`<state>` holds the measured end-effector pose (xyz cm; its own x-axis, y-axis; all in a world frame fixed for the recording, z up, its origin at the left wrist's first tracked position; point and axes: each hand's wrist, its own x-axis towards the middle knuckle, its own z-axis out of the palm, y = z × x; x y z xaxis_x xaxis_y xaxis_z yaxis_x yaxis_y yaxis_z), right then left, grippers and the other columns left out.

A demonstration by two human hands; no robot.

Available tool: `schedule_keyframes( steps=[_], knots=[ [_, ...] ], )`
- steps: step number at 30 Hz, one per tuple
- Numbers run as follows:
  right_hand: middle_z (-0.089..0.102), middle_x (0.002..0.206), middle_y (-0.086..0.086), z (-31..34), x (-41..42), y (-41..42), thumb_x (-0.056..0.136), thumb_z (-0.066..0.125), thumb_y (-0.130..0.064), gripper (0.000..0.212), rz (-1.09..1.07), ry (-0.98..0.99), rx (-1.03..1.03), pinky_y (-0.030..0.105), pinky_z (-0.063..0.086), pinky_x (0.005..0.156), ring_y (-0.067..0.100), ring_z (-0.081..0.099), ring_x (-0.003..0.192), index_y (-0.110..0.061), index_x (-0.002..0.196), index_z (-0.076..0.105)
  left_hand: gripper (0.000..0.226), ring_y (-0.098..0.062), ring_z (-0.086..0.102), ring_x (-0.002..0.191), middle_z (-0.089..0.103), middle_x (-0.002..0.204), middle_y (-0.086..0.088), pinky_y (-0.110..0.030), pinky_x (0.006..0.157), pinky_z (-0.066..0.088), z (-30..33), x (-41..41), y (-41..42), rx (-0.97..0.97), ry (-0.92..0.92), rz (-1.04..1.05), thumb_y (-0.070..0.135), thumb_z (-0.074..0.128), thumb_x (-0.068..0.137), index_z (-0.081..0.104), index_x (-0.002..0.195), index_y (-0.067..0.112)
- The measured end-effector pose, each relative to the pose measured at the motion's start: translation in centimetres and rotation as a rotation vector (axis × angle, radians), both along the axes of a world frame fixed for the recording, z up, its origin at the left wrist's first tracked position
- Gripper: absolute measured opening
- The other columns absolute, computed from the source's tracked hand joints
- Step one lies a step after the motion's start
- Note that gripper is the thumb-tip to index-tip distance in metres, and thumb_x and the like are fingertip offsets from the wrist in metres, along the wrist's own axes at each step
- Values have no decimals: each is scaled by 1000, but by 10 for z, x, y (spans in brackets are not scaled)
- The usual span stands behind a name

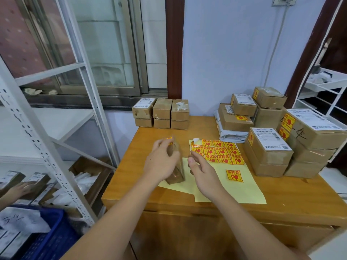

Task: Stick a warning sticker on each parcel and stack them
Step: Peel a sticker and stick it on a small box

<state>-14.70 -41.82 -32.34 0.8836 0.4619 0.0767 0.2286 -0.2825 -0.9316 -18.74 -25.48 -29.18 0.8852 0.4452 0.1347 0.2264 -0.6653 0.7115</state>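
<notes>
My left hand (161, 162) grips a small brown parcel (176, 175) standing on end on the wooden table (281, 194). A red-and-yellow warning sticker (170, 140) shows at the parcel's top, by my fingertips. My right hand (202, 171) hovers just right of the parcel with relaxed fingers and holds nothing. The sticker sheet (218, 151) lies behind it on pale yellow backing paper (244, 192), and one loose sticker (234, 175) sits apart. Stickered parcels (270, 152) are stacked at the right.
Six small unstickered boxes (161, 113) stand in two layers at the table's back left. A white metal shelf (47, 147) with parcels stands to the left, above a blue crate (50, 235). Another person's hand (18, 189) reaches into the lower shelf.
</notes>
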Motion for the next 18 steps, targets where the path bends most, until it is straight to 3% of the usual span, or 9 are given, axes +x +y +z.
schedule_keyframes(
  steps=[3,7,9,11,14,18],
  knots=[
    [51,136,-17,3,1,6,102,49,-49,53,-3,78,70,33,48,105,5,57,117,-33,152,39,45,-8,49,117,41,147,9,-33,95,53,0,-2,4,-235,-203,18,33,49,102,46,147,37],
    [61,134,-10,12,-6,16,99,62,-35,44,50,319,304,41,58,95,14,65,114,-38,141,48,38,-9,52,121,50,140,7,-24,84,51,-3,-10,2,-462,-362,27,25,46,104,46,141,36],
    [62,132,-7,15,-7,19,97,66,-28,49,31,335,355,41,61,88,17,67,112,-36,142,49,38,-6,55,118,52,137,9,-18,80,51,-7,-13,1,-498,-365,28,23,45,105,45,142,35],
    [59,136,-9,13,-5,20,95,70,-29,56,-7,232,288,40,62,86,16,66,112,-37,146,47,42,-3,56,117,53,138,11,-13,78,51,-10,-16,3,-473,-330,30,21,46,106,43,146,32],
    [51,143,-16,10,-3,18,89,74,-41,68,-55,-4,84,39,59,93,12,62,114,-39,149,42,50,-7,45,133,45,149,12,-28,101,48,-15,-16,8,-365,-254,49,22,54,104,40,151,33],
    [42,141,-13,7,-5,18,80,77,-45,84,-85,-198,-33,40,50,105,9,47,125,-37,153,36,57,-6,44,139,45,152,20,-44,115,43,-13,-16,5,-388,-259,-44,52,56,97,39,151,47]
  ],
)
